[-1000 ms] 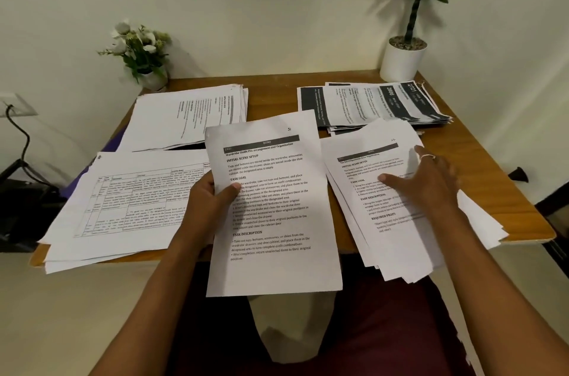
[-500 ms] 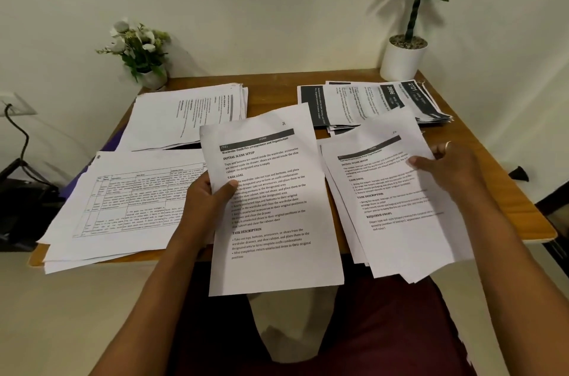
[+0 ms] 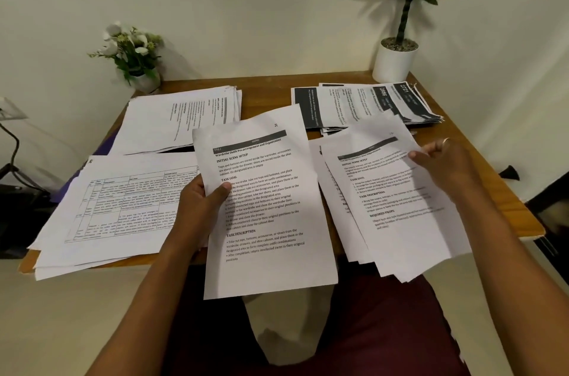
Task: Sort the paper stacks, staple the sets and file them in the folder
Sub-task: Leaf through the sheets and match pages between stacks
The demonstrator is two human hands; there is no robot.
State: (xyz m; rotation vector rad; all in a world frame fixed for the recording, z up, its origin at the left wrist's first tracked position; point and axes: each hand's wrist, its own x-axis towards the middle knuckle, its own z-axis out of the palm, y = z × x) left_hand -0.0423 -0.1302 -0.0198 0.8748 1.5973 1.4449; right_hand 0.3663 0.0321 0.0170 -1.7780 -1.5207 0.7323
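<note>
1. Counted four stacks on the table (image 3: 480,191): a plain stack (image 3: 172,123) at 11 o'clock, a grid stack (image 3: 107,212) at 9 o'clock, a banded stack (image 3: 369,104) at 1 o'clock, and a fanned stack (image 3: 341,221) at 3 o'clock, overhanging the near edge.
2. Counted two sheets held off the stacks: a centre sheet (image 3: 268,221) and a right sheet (image 3: 400,200) at 3 o'clock, over the fanned stack.
3. Counted two plants at the back wall: flowers (image 3: 132,52) at 11 o'clock and a potted plant (image 3: 400,58) at 1 o'clock, just behind the banded stack.
4. Counted two hands and one ring (image 3: 446,140).
5. Reached in from 7 o'clock with the left hand (image 3: 200,200), forearm bare. Gripped the centre sheet at its left edge, thumb curled over the print, fingers hidden behind. Held it tilted up off the table, its bottom edge hanging past the near edge, over the lap.
6. Reached in from 5 o'clock with the right hand (image 3: 440,160), ring on one finger. Pinched the right sheet at its right edge, thumb on the print, fingers curled. Kept that edge raised, the lower part lying across the fanned stack.
</note>
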